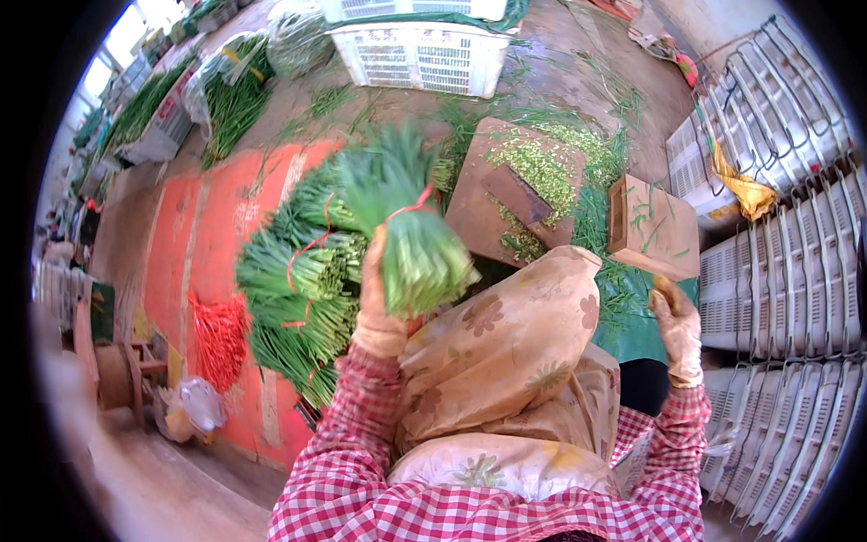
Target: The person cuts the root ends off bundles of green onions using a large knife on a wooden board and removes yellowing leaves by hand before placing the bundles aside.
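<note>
In my gloved left hand (372,294) is a bunch of green chives (420,244), tied round with a red band. Its cut pale ends point toward the lower right and its blurred leafy tops point up. Beneath and left of it lie several more tied chive bunches (307,271). My gloved right hand (675,327) is raised at the right, below a small wooden box (654,226); its fingers are loosely bent and apart, with nothing visible in them. A brown board (483,172) ahead of my knees carries a flat, dark rectangular piece (519,196) and chopped chive ends (533,172).
Red ties (219,334) lie in a heap on the red mat (257,217) at left. White crates (420,59) stand ahead, with stacked crates (768,289) close at right. More chives (237,99) sit in a bag at far left. A patterned apron (506,352) covers my lap.
</note>
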A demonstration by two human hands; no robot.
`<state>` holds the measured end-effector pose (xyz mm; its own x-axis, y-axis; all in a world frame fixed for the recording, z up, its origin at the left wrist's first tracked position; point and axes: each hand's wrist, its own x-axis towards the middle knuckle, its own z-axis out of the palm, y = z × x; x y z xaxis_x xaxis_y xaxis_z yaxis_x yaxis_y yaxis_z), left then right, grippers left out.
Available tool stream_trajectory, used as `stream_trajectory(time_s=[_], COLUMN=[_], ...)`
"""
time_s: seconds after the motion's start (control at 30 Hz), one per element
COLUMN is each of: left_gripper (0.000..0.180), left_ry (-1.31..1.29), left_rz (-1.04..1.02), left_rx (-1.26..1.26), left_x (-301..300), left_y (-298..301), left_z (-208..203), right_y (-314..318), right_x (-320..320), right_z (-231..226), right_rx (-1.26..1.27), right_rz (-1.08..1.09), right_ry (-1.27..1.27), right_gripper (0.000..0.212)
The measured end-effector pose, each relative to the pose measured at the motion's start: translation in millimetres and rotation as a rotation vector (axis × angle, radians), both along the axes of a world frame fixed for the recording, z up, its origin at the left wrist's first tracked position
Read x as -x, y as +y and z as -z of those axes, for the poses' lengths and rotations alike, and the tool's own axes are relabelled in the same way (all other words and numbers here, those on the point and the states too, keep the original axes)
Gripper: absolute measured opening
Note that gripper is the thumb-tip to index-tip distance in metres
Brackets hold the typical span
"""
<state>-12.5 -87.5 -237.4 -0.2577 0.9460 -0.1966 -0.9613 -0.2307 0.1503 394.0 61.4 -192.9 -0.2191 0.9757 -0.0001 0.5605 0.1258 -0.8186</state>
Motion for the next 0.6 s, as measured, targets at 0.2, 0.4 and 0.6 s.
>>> stream_trajectory(time_s=[0.2,0.4,0.6], left_gripper=[0.093,0.065,0.035], left_ry=[0.458,0.632,0.735], left_rz=[-0.163,-0.305,-0.286], left_rx=[0.057,0.358,0.531], left_x=[65,114,124], left_y=[-22,16,108], left_z=[-25,-48,-25], right_y=[11,14,31], right_x=[-83,-51,-19], right_z=[69,127,95], right_rx=[0.149,0.206,0.205], right_rz=[0.225,-0.053,-0.15], right_ry=[-0.034,-0.383,-0.485], right_gripper=[0.031,0.038,0.041])
